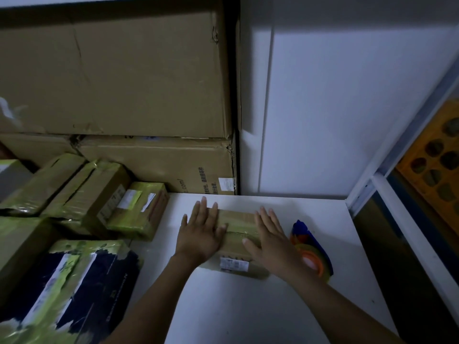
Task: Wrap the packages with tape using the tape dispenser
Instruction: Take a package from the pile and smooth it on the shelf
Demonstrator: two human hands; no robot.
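Box: small brown box (237, 240) lies mid-table (285, 319), nearer the back edge.
Left hand (200, 235): flat, fingers wide, pressing the box top.
Right hand (269, 240): flat, pressing too.
Tape dispenser (311, 252): just right of the box, near the right edge.

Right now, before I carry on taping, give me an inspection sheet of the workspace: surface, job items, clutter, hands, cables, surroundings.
Surface: white table, dimly lit.
Job's things: small cardboard package lies flat mid-table with a tape strip across its top; tape dispenser rests on the table just right of it, unheld.
Clutter: pile of taped packages left of the package; dark box nearest the camera.
Hands: left hand and right hand both press flat on the package top, fingers straight.
Cables: nothing seen.
Surroundings: large cardboard boxes stacked behind left; white wall panel behind; orange panel far right.
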